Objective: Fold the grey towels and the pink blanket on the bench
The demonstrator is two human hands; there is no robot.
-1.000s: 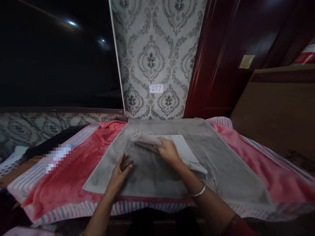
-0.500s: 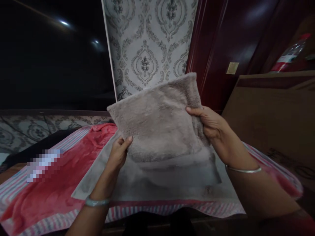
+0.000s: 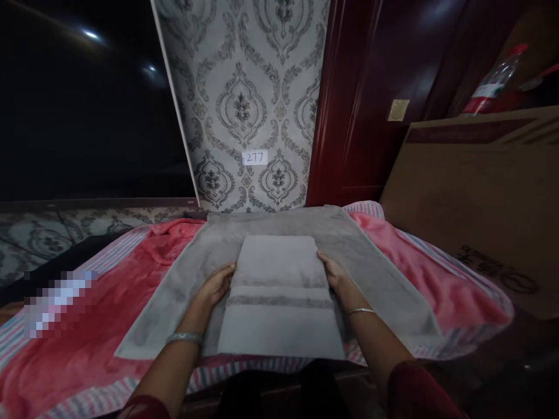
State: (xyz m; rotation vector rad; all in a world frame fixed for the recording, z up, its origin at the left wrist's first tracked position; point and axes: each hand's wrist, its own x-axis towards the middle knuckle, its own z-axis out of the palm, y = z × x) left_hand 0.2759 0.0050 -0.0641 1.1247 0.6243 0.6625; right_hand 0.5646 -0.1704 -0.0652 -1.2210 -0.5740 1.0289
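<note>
A light grey towel, with a darker band across it, lies flat in a near-rectangular shape in front of me. It rests on a larger grey cloth. At its left edge my left hand has its fingers curled in and gripping, the fingertips partly hidden. My right hand grips the opposite edge, fingers partly under the side. The towel's near end reaches the front edge of the grey cloth.
Beneath the grey cloth is a red plush blanket over a striped cloth. A large dark screen stands at the left. A cardboard box with a red-capped bottle is at the right. A paper label reads 277.
The towel has come down from its raised, tilted position and now lies flat on the grey cloth. Both hands have moved lower with it, and the wall label is uncovered.
</note>
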